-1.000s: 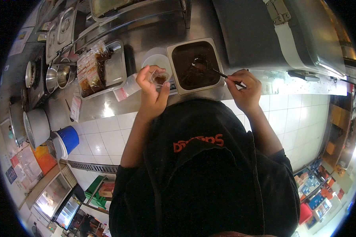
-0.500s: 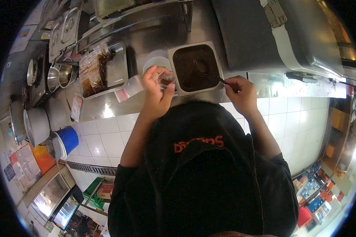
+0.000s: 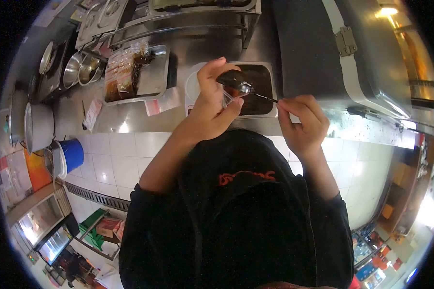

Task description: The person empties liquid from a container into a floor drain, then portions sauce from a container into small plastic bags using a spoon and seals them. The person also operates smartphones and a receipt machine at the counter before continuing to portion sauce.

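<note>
My left hand point(image 3: 211, 108) is curled around a small clear plastic bag point(image 3: 227, 98), its mouth spread between thumb and fingers. In my right hand point(image 3: 305, 123) is the thin handle of a ladle point(image 3: 244, 88). The ladle's shiny bowl is raised at the bag's mouth, against my left fingers; whether liquid is running from it I cannot tell. Beneath both stands a square steel pan point(image 3: 274, 91) of dark brown sauce point(image 3: 261, 79), partly covered by my left hand. A white round tub point(image 3: 192, 89) shows behind my left hand.
To the left, a steel tray point(image 3: 167, 72) carries several filled, sealed bags point(image 3: 123, 74). Flat unfilled bags point(image 3: 162, 104) lie beside it. A large grey insulated box point(image 3: 313, 53) borders the right, and a steel rack point(image 3: 202, 24) stands at the back.
The ladle has come up out of the sauce and over to the bag in my left hand. My left hand has moved right, over the pan's edge.
</note>
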A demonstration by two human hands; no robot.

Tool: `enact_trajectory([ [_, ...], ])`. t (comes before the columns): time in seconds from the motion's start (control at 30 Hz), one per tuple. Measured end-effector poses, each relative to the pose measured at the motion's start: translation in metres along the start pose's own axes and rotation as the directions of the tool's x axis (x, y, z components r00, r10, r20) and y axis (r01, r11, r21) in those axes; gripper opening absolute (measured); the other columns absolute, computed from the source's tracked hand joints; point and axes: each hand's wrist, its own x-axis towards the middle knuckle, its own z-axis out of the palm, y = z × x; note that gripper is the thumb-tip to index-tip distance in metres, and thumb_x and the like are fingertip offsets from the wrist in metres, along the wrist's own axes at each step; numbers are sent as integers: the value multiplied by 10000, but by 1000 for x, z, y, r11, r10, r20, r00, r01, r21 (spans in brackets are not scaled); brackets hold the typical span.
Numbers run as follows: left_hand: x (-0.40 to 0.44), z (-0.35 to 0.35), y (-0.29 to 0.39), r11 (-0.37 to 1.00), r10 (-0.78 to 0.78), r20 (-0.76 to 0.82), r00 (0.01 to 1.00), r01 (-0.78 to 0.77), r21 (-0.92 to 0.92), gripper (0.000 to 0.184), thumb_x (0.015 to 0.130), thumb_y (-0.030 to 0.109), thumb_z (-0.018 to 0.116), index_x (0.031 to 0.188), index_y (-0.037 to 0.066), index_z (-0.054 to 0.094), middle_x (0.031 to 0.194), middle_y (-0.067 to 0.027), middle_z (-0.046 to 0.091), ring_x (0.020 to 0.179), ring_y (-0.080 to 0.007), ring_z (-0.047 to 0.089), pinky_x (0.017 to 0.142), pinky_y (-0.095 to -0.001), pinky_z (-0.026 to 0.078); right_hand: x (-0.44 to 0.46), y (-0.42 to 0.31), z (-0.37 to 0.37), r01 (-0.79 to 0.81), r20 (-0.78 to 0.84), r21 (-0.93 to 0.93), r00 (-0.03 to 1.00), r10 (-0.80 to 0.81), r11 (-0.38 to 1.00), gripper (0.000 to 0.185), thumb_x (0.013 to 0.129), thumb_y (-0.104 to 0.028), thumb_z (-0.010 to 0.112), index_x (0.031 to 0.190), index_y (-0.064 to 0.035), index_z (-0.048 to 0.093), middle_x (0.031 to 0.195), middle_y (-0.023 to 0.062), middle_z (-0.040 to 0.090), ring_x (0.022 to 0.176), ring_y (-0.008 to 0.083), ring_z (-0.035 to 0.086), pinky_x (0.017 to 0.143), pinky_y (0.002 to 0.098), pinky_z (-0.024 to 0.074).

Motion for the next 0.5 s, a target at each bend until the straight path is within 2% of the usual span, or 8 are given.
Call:
enact_trajectory([
  [0.2,-1,-1,1,997,80,-13,997,-80,15,818,853,-72,566,1460,112,49,1181,-199,499,1087,-269,533,981,-426,404,3,-4,-1,61,-44,19,997,-60,998,197,665,79,758,814,-33,696,820,105,665,710,224,654,605,308,519],
  [0.37,-6,-3,-2,997,78,-18,997,-78,-12,829,841,-81,575,1459,108,57,1162,-193,498,1037,-251,537,953,-416,421,6,-1,-1,169,-30,6,985,-169,986,202,661,89,751,810,-33,692,812,102,666,712,234,654,606,309,518],
  [0.5,-10,-2,-4,998,44,-41,998,-46,-51,816,840,-71,575,1456,106,70,1175,-191,491,1047,-241,530,957,-408,417,5,-1,1,145,-16,5,989,-145,989,187,674,85,747,808,-33,690,811,102,666,709,236,655,607,312,520],
])
